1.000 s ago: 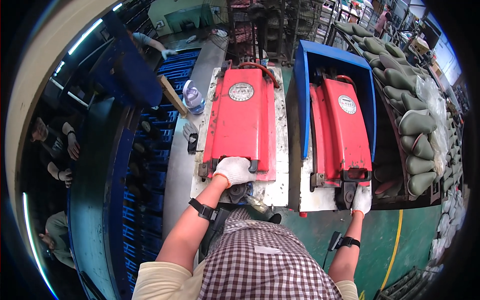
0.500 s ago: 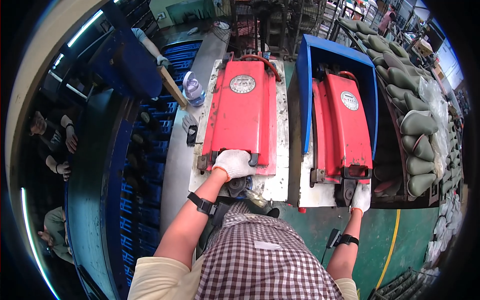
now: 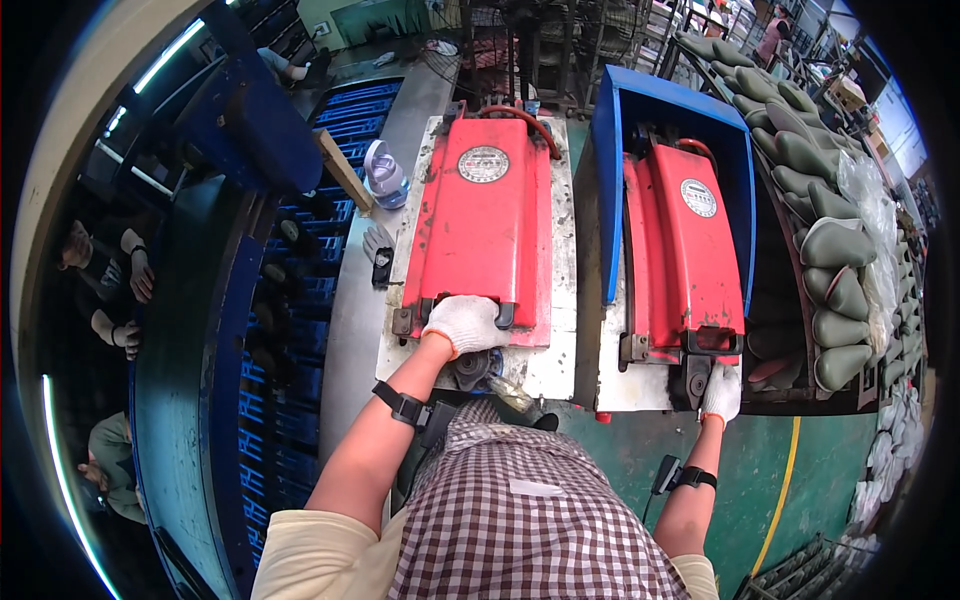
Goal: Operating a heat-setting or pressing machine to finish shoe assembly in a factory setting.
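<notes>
My left hand (image 3: 466,324), in a white knit glove with an orange cuff, is closed over the front handle (image 3: 506,316) of a red machine cover (image 3: 490,230). That cover lies down on a stained white base plate (image 3: 558,370). My right hand (image 3: 722,390), gloved alike, rests at the front right corner of a second red machine cover (image 3: 690,260). It is beside a black block with a round knob (image 3: 697,382), and its fingers are mostly hidden. A blue hood (image 3: 606,200) stands around the second cover.
A blue conveyor (image 3: 315,290) runs along the left, beside a metal ledge holding a lilac bottle (image 3: 385,182) and a grey glove (image 3: 377,240). At right, a rack carries several grey-green shoe-shaped pieces (image 3: 842,300). Co-workers (image 3: 115,275) are at far left. The floor (image 3: 800,460) is green with a yellow line.
A co-worker's gloved hand at the upper left has drawn back, away from the wooden post. The dark pieces on the conveyor have shifted slightly. Both my hands stay in place.
</notes>
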